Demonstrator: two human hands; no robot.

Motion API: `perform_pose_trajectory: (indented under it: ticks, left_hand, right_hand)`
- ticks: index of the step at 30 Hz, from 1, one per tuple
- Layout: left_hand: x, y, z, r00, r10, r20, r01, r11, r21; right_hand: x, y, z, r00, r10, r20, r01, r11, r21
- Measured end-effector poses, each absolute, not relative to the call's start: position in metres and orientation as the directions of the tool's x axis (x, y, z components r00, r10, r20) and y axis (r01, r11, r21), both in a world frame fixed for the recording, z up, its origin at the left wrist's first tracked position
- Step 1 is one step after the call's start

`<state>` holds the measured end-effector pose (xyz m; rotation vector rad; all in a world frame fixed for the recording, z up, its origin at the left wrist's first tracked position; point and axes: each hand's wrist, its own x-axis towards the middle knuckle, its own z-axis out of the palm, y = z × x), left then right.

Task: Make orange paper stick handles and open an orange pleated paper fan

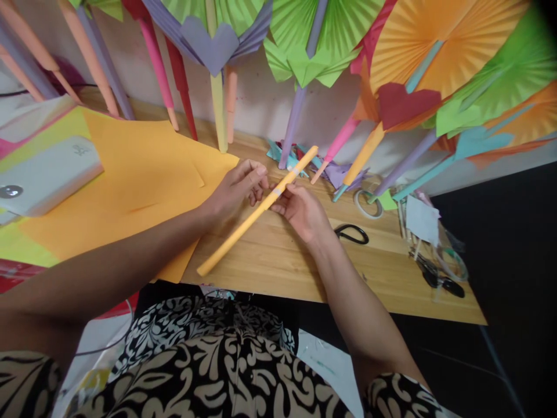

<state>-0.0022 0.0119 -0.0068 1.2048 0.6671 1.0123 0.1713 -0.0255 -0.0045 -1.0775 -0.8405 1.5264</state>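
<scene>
A thin rolled paper tube [243,226], orange-yellow with pale strips of tape near its upper end, slants above the wooden table. My right hand [304,212] grips it by thumb and fingers close to the taped part. Just left of the tube is my left hand [248,181], its fingers curled and the thumb near the fingertips; whether something small is pinched there I cannot make out. Beneath my left forearm lie large orange paper sheets [148,168].
Folded paper fans [322,35] on paper sticks lean along the wall. Paper scraps [339,174], a tape roll [368,203] and a black scissor handle [353,233] lie right of my hands. A white device [52,174] rests on the sheets. The table edge [409,318] is near my body.
</scene>
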Motion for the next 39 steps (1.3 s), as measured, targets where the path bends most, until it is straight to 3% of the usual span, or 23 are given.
perform_pose_trajectory:
  ticks: [4, 8, 17, 32, 39]
  left_hand:
    - [-0.004, 0.015, -0.007, 0.409, 0.912, -0.024, -0.262, 0.143, 0.955]
    - [-0.004, 0.018, -0.009, 0.431, 0.901, -0.045, -0.246, 0.165, 0.955]
    - [-0.004, 0.021, -0.016, 0.424, 0.904, -0.05, -0.257, 0.173, 0.951]
    - [-0.004, 0.017, -0.011, 0.577, 0.816, -0.045, -0.327, 0.281, 0.902]
    - [-0.011, 0.026, -0.003, 0.454, 0.89, -0.041, -0.411, 0.25, 0.877]
  right_hand:
    - [0.172, -0.024, -0.002, -0.066, 0.965, -0.253, -0.416, -0.257, -0.872]
    - [0.171, -0.024, -0.003, -0.137, 0.947, -0.29, -0.476, -0.32, -0.819]
    - [0.169, -0.026, -0.01, -0.121, 0.968, -0.218, -0.304, -0.245, -0.921]
    - [0.168, -0.031, -0.005, -0.124, 0.968, -0.219, -0.252, -0.244, -0.936]
    - [0.165, -0.034, -0.003, -0.189, 0.931, -0.311, -0.225, -0.349, -0.91]
